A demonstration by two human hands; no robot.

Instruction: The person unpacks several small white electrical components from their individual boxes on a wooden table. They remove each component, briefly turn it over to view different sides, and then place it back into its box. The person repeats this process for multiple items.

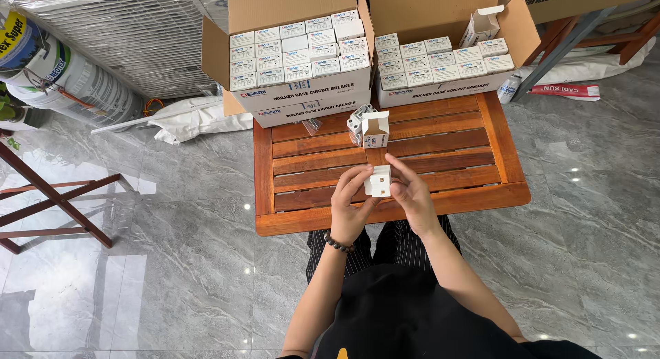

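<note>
Both hands, left hand (350,206) and right hand (411,191), pinch the small white box (379,181) between curled fingertips above the wooden table (454,146).

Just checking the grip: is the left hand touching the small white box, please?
Touching: the head view shows the left hand with fingers wrapped against the small white box, no gap; right hand too.

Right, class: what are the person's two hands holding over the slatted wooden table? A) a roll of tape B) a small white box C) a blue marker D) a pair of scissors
B: both the left hand and the right hand hold a small white box between the fingers, above the wooden table.
</note>
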